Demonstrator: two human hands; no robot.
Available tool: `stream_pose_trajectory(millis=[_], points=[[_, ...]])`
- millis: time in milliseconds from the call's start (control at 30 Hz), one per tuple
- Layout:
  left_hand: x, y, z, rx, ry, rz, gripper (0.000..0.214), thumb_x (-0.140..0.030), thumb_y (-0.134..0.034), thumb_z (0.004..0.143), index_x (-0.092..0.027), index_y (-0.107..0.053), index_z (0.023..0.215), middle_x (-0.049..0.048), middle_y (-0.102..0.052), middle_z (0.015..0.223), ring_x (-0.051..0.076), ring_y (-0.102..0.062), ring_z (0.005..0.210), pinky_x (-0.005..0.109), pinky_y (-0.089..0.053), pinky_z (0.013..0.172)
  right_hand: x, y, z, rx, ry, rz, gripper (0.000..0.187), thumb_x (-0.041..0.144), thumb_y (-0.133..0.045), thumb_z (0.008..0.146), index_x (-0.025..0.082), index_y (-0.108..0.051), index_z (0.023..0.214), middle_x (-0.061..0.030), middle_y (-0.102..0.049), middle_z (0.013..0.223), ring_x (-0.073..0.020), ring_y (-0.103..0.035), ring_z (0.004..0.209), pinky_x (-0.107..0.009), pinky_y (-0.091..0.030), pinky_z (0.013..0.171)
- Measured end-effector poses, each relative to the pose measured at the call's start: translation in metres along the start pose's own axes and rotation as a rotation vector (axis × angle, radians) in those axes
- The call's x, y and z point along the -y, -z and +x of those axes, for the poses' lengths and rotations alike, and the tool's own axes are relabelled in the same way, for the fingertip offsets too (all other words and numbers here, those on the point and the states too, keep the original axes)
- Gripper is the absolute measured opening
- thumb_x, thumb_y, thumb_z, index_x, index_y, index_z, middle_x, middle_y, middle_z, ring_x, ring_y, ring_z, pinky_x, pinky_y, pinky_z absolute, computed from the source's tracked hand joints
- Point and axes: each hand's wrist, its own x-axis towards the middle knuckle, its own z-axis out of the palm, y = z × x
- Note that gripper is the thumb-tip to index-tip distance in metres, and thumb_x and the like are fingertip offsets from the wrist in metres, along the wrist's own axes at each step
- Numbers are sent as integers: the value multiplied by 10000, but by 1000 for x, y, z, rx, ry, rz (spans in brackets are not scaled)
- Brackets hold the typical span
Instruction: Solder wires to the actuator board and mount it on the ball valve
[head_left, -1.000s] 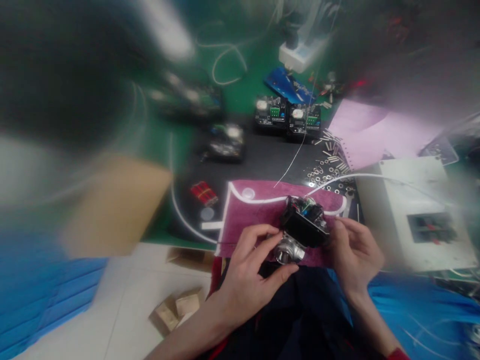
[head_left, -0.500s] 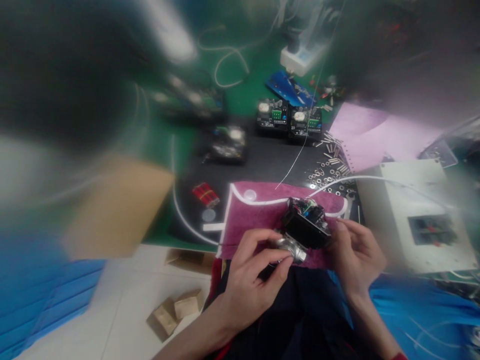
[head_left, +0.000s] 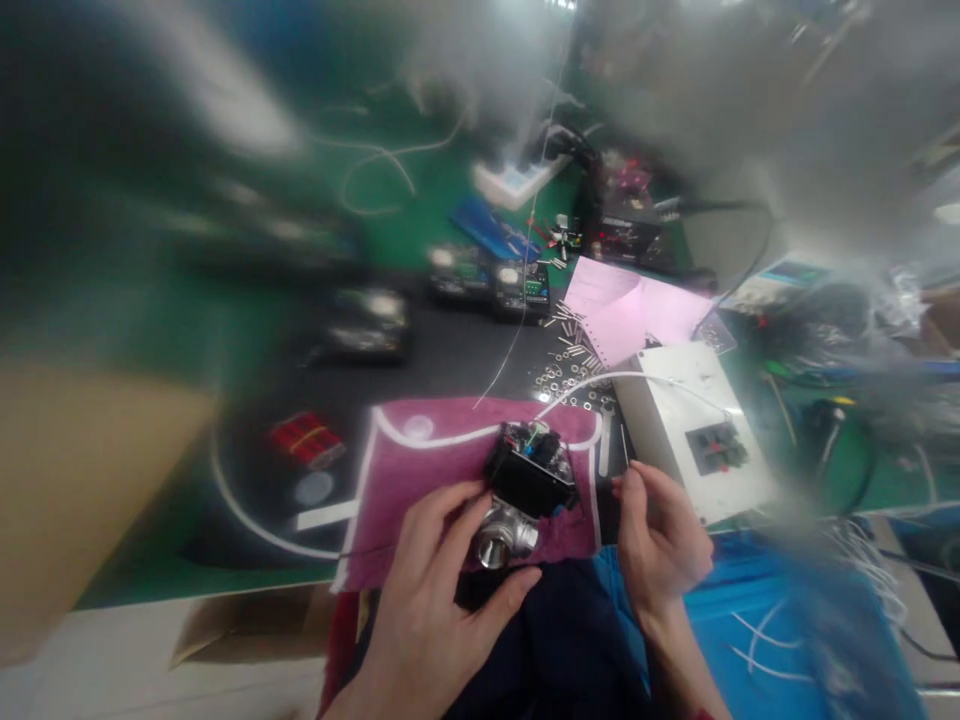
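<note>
A black boxy device [head_left: 534, 482] with a circuit board and wires on its upper side lies on the maroon cloth [head_left: 442, 470]. Joined at its near side is a silvery metal pipe fitting [head_left: 506, 540], its round opening facing me. My left hand [head_left: 442, 570] is open around the fitting's left side, fingertips against it or the device, thumb apart below. To the right, my right hand [head_left: 666, 540] is closed in a pinch. Its fingertips meet the lower end of a thin metal rod [head_left: 624, 445]; whether they grip it I cannot tell. A wrench [head_left: 604, 440] lies beside the rod.
A white cable [head_left: 645, 376] arches from the device to a pale box [head_left: 694, 430] at right. Loose metal pins and nuts [head_left: 562, 380], pink paper [head_left: 626, 315] and similar board units [head_left: 523, 290] lie beyond. A red bundle [head_left: 306, 438] sits at left.
The view has swung right, shifting the scene leftward. My left thumb has come away from the fitting, whose opening now shows. My right hand has drawn away from the device, toward the rod.
</note>
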Motion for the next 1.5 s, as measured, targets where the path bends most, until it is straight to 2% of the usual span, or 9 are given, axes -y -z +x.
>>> stream_pose_trajectory(millis=[167,267,333,500,667,867,1067,1200,1500], points=[[-5,-5,-1,-99,10,-16,568,-292,-806,917,-214,-596,1439,124,-628,1353,295,-637,1237,448,-552,1077,1,15,4,148,103,-52,206,287,-722,991,228,-756,1185,-65,-773,1137,-203,-738,975,-346,-611,856],[-7,-5,0,-50,-24,12,653,-358,-832,896,-192,-559,1466,142,-619,1372,330,-612,1273,491,-536,1098,-4,11,-3,260,212,-131,316,317,-686,1017,229,-705,1320,-120,-692,1364,-283,-656,1234,-485,-583,1038],[-10,-4,-1,-59,-54,-22,542,-313,-819,909,-213,-602,1395,124,-637,1338,313,-621,1260,480,-535,1097,-9,7,-8,340,299,-214,394,334,-657,1038,219,-649,1414,-142,-620,1481,-330,-563,1368,-576,-522,1136],[-11,-6,-5,-102,-10,-14,608,-336,-813,916,-213,-553,1452,135,-615,1376,316,-601,1285,494,-511,1129,-22,6,-22,425,407,-288,500,327,-627,1058,202,-540,1534,-127,-615,1520,-367,-463,1471,-625,-473,1188],[-7,-18,-5,-44,-31,65,706,-451,-825,907,-168,-511,1471,163,-606,1370,340,-589,1275,522,-520,1111,-27,17,-36,421,442,-273,471,277,-598,1068,203,-541,1530,-123,-631,1506,-336,-502,1447,-597,-501,1175],[-13,-24,-4,-173,-45,46,400,-245,-784,944,-229,-622,1309,98,-664,1268,283,-631,1205,459,-542,1082,-25,26,-33,363,438,-239,413,263,-578,1074,193,-568,1481,-130,-670,1414,-292,-583,1348,-523,-532,1139],[-15,-37,-7,-239,-38,89,654,-343,-818,917,-180,-508,1469,167,-621,1351,347,-609,1259,541,-531,1104,-30,5,2,299,328,-396,416,441,-526,1088,145,-641,1357,-174,-701,1218,-317,-681,1075,-460,-575,908],[-12,-38,-9,-246,-41,63,599,-352,-847,898,-224,-573,1415,133,-648,1310,329,-638,1215,518,-557,1074,-32,-9,13,309,268,-439,398,436,-481,1084,143,-690,1255,-163,-677,1098,-281,-683,900,-390,-526,749],[-8,-46,-20,-315,-12,1,572,-394,-842,907,-257,-584,1400,121,-629,1295,313,-638,1218,506,-566,1076,-36,-13,13,277,200,-435,332,421,-573,1013,169,-757,1125,-150,-701,1030,-300,-656,927,-412,-472,816]])
